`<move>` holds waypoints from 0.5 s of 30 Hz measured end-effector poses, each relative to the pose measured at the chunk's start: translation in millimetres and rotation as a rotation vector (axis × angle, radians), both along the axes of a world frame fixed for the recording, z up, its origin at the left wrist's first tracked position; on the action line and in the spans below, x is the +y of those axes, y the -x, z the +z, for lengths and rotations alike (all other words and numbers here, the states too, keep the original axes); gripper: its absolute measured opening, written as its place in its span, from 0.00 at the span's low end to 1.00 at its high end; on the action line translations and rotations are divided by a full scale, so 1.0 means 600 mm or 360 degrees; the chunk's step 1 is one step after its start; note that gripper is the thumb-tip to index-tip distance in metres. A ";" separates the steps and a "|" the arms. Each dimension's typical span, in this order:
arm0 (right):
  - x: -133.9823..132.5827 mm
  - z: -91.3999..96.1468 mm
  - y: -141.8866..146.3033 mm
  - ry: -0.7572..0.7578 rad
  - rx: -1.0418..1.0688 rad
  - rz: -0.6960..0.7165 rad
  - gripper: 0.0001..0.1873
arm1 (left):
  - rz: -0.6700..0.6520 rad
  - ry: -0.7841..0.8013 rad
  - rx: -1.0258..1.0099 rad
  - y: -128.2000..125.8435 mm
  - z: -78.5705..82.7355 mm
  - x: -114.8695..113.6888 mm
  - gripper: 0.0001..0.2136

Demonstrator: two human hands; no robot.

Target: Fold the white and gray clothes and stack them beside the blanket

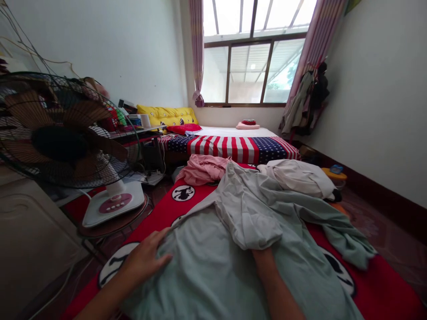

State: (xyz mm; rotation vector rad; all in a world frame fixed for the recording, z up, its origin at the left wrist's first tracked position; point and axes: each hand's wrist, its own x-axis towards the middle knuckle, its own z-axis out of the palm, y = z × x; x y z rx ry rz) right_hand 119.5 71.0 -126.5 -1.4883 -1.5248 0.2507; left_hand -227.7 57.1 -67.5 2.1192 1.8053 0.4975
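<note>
A pale green garment (213, 266) lies spread over a red bed cover (383, 289) with black-and-white round prints. My left hand (147, 258) rests flat on the garment's left edge, fingers stretched out. My right forearm (273, 284) reaches under a folded-over flap of the same garment (253, 222). That hand is hidden beneath the cloth, so its fingers do not show.
A pink cloth (203, 169) and a beige garment (300, 175) lie further up the bed. An electric fan (63, 133) stands close on the left on a stool. A second bed with a stars-and-stripes cover (233, 146) sits under the window. Clothes (307, 102) hang at the right wall.
</note>
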 end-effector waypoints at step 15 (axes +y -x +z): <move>-0.090 0.133 -0.104 0.1532 0.0735 0.0470 0.31 | 0.0448 0.0274 -0.0131 0.052 -0.047 -0.097 0.21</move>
